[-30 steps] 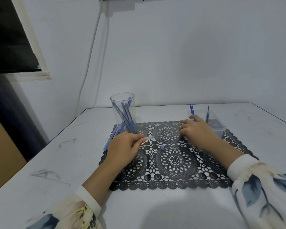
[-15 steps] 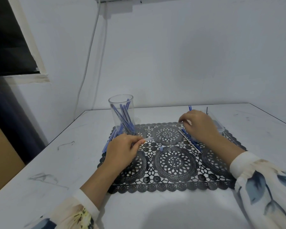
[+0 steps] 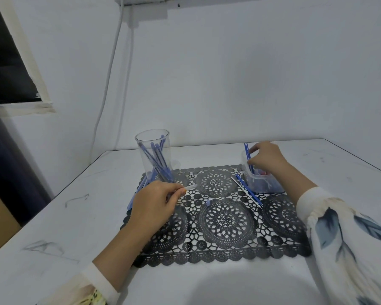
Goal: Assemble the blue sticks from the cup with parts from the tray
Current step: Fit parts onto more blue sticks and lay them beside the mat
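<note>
Left hand (image 3: pixel 154 203) pinches tube (image 3: pixel 190 187); right hand (image 3: pixel 266 160) at tray (image 3: pixel 266 186), grasp unclear

The mat (image 3: pixel 224 219) lies on the bench (image 3: pixel 75 216); the cup (image 3: pixel 153 155) stands at its far left, the tray (image 3: pixel 260 179) far right, sticks (image 3: pixel 248 191) between

Left hand (image 3: pixel 154 203) low in a pinch; right hand (image 3: pixel 267 160) forward, fingers bent.

On the mat (image 3: pixel 224 221), the cup (image 3: pixel 152 155) blocks the back left corner and the tray (image 3: pixel 260 179) the back right; 2 loose sticks (image 3: pixel 249 190) and 1 small cap (image 3: pixel 208 202) lie between; the near half stays passable.
</note>
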Tool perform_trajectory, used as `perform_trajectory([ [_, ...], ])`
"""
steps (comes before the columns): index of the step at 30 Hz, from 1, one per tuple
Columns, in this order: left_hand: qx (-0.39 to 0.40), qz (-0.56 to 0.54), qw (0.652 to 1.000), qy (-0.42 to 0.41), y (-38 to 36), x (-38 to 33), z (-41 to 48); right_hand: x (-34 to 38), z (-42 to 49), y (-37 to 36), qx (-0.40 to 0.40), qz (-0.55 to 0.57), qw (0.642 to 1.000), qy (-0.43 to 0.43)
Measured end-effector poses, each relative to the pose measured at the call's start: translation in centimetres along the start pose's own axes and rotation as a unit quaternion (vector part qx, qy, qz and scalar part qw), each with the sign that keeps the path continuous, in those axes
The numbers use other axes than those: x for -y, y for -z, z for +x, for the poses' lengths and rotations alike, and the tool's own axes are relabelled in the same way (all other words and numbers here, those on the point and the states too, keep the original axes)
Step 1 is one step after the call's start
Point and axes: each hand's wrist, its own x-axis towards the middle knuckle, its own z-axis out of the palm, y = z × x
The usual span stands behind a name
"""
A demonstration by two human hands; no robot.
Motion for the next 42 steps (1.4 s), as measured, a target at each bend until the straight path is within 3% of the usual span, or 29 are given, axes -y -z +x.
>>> perform_trajectory([
  [12,-0.018,-0.001,1.0,-0.02,-0.1,0.0,0.0,-0.4,-0.2,-0.9,-0.004,-0.032,0.999,-0.003],
  [26,-0.016,-0.002,1.0,-0.004,0.3,0.2,0.1,-0.2,-0.3,-0.6,-0.063,-0.038,0.996,0.045],
  [36,-0.01,0.002,1.0,0.013,0.2,0.6,0.1,2.6,-2.4,0.2,-0.201,0.039,0.958,0.203],
  [42,-0.009,-0.002,1.0,0.028,0.3,0.7,0.2,4.3,-4.0,-0.1,-0.204,0.038,0.937,0.28],
])
